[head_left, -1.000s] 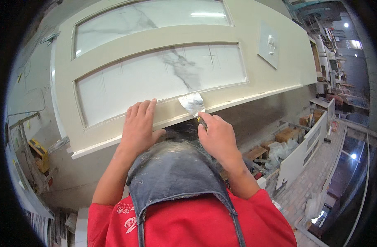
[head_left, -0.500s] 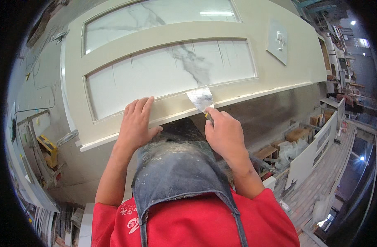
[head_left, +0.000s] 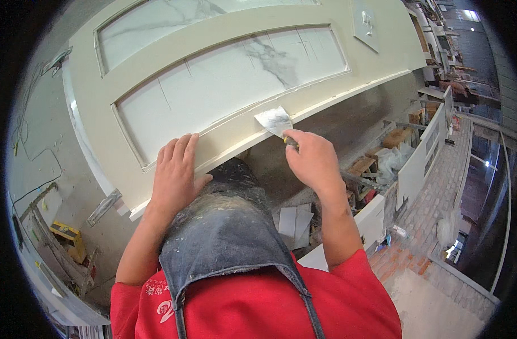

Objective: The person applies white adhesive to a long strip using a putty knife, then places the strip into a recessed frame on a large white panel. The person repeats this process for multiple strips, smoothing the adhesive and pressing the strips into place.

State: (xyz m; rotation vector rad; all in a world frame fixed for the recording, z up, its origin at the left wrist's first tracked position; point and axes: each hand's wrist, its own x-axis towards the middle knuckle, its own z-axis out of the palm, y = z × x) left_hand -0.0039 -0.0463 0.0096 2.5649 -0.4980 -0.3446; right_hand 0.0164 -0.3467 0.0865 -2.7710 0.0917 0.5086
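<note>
My left hand (head_left: 174, 175) lies flat with fingers stretched over the near edge of a cream panel (head_left: 230, 135), its thumb just off that edge. In my right hand (head_left: 314, 161) is the dark and yellow handle of a putty knife, gripped from the right side. The knife's broad metal blade (head_left: 275, 120) reaches over the panel's near rail, whitish smears on it. Beyond the rail, a white marbled inset (head_left: 207, 93) carries dark pencil-like lines. On the panel's far right rests a small pale plate (head_left: 366, 25) with white lumps of paste.
Metal tools (head_left: 104, 208) stick out past the panel's left corner. A yellow box (head_left: 69, 240) stands lower left, near a dark cable (head_left: 49, 183). At right, clear plastic (head_left: 389, 161) and boxes sit behind white boards (head_left: 422, 150), beside brick paving (head_left: 419, 231).
The whole view has turned and shifted. Over the rail, the putty knife has drawn back from the inset's border toward the panel's near edge. My left hand still rests on the panel.
</note>
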